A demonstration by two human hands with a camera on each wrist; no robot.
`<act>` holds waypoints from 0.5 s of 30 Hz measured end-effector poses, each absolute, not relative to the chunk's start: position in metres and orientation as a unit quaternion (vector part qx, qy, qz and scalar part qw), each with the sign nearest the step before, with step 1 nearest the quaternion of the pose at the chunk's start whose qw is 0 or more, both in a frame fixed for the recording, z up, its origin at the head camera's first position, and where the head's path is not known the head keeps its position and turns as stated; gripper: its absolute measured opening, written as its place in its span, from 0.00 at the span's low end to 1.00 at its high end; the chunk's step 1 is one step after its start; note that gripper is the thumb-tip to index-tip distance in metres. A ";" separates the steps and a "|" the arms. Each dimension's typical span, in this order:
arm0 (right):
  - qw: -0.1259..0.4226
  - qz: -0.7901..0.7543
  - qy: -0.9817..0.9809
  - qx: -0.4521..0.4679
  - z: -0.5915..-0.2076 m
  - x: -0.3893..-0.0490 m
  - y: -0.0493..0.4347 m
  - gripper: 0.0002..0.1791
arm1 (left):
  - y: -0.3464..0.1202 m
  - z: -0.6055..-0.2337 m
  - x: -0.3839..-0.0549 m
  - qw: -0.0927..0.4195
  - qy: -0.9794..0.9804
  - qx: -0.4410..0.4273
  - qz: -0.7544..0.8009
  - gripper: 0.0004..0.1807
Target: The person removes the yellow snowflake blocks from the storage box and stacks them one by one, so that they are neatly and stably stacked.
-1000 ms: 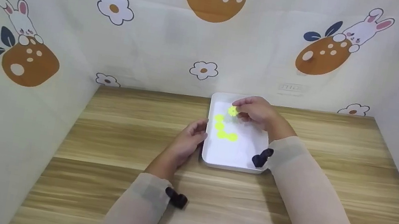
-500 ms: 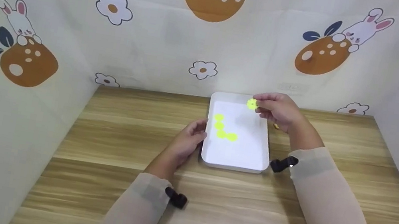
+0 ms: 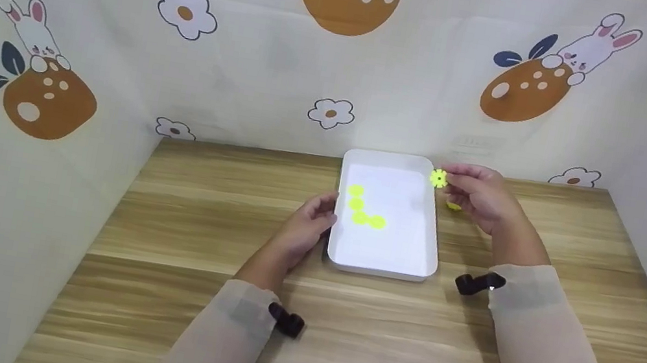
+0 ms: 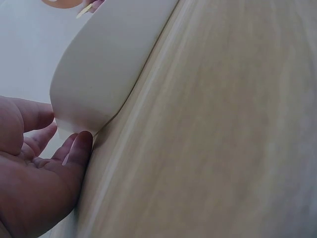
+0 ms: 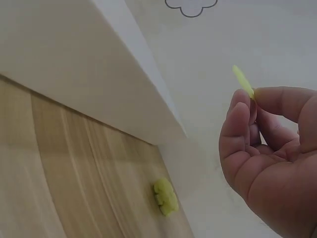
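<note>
My right hand [image 3: 479, 194] pinches a yellow notched snowflake disc [image 3: 439, 178] between thumb and fingertips, over the far right corner of a white tray [image 3: 396, 259]. The right wrist view shows this thin disc edge-on, above the level of the tray. Several yellow discs [image 3: 355, 204] lie inside the tray in an L-shaped row on its left side. My left hand [image 3: 308, 225] rests beside the tray's left wall, fingertips right at it. In the left wrist view, its relaxed fingers [image 4: 74, 148] touch the tray's outer wall [image 4: 106, 64] close to the table.
A yellow clump [image 5: 165, 197] sits on the wooden table [image 3: 207, 247] to the right of the tray, partly hidden under my right hand in the head view. A patterned cloth wall [image 3: 265, 60] stands right behind the tray.
My right hand has moved right with the yellow snowflake disc, from over the tray's middle to its far right edge. The left hand, tray and discs in the row stay put.
</note>
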State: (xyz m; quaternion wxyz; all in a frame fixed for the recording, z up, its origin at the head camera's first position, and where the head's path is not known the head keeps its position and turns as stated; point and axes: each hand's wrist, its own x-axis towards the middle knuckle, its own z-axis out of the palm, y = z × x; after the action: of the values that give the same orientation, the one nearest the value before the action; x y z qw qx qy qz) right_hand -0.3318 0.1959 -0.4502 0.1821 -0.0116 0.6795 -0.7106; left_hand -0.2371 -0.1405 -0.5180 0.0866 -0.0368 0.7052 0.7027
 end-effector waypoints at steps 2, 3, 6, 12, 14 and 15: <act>0.177 -0.712 0.679 -0.008 -0.454 -0.331 0.200 0.12 | -0.140 -0.517 -0.237 0.087 0.704 -0.039 0.703 0.29; 0.174 -0.716 0.676 -0.004 -0.456 -0.331 0.202 0.12 | -0.140 -0.517 -0.237 0.087 0.705 -0.039 0.703 0.29; 0.168 -0.728 0.665 0.006 -0.462 -0.330 0.206 0.10 | -0.139 -0.517 -0.237 0.088 0.705 -0.036 0.703 0.29; 0.160 -0.749 0.642 0.022 -0.472 -0.330 0.216 0.08 | -0.140 -0.519 -0.237 0.094 0.700 -0.039 0.707 0.30; 0.160 -0.747 0.645 0.030 -0.474 -0.331 0.220 0.08 | -0.141 -0.519 -0.238 0.096 0.698 -0.040 0.708 0.30; 0.161 -0.745 0.646 0.034 -0.476 -0.332 0.222 0.09 | -0.141 -0.519 -0.238 0.096 0.699 -0.040 0.707 0.30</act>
State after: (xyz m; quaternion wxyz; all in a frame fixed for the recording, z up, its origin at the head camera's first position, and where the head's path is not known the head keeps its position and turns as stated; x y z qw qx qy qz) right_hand -0.3315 0.2224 -0.4760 0.1609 0.0339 0.6464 -0.7450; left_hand -0.2381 -0.1407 -0.5188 0.0959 -0.0403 0.6993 0.7073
